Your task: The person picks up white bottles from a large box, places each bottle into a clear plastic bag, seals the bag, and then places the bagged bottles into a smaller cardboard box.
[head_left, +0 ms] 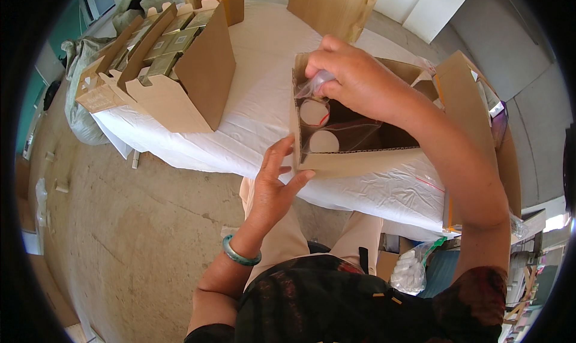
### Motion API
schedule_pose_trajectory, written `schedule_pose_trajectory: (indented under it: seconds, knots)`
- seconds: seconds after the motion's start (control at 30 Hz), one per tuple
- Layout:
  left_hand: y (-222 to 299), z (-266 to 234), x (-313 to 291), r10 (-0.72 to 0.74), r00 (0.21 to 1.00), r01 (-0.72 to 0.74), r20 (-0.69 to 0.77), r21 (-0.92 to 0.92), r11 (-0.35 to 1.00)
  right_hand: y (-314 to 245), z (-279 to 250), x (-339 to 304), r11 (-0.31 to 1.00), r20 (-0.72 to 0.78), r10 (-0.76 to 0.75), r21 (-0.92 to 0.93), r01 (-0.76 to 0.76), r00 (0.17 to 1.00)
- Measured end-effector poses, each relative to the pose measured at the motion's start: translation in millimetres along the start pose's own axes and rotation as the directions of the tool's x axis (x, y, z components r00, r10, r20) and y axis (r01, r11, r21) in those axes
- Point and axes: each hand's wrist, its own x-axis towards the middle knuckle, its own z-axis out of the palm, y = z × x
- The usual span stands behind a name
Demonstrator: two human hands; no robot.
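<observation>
A brown cardboard box (351, 163) stands with its top uncovered on a white-clothed table in front of me. Inside, along its left wall, are two round white lids or tops, one nearer (324, 142) and one farther (314, 112), partly covered by clear plastic. My right hand (345, 73) reaches over the box, its fingers closed on a bunched clear plastic bag (318, 82) by the far left corner. What the bag contains under my fingers is hidden. My left hand (276, 181) rests at the box's near left corner, fingers and thumb apart, touching the cardboard.
Cardboard cartons of small greenish-gold boxes (171, 46) stand at the table's left. Another carton (330, 10) is at the back. To the right stands a tall open carton (465, 97). A plastic bag of white items (410, 271) lies below the white tablecloth (258, 61).
</observation>
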Motion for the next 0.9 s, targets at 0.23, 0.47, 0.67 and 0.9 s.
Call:
schedule_pose_trajectory:
  seconds: [0.23, 0.47, 0.67, 0.9]
  knots:
    - [4.4, 3.0, 0.0, 0.024, 1.0, -0.024, 0.004, 0.041, 0.999, 15.1, 19.0, -2.1, 0.991, 0.047, -0.035, 0.13, 0.029, 0.998]
    - [4.1, 6.0, 1.2, 0.084, 0.997, -0.083, 0.0, 0.063, 0.995, 21.5, 17.4, 4.0, 0.984, 0.148, 0.052, 0.164, -0.077, 0.988]
    - [5.8, 3.8, -1.1, 0.011, 1.0, -0.011, -0.001, 0.005, 1.0, 5.8, 17.2, 1.8, 0.996, 0.066, 0.069, 0.056, -0.073, 0.995]
    - [-1.5, 4.7, -4.4, -0.03, 1.0, 0.03, 0.004, 0.013, 0.999, 3.2, -4.7, -16.6, 0.999, -0.138, -0.049, -0.013, 0.047, 0.989]
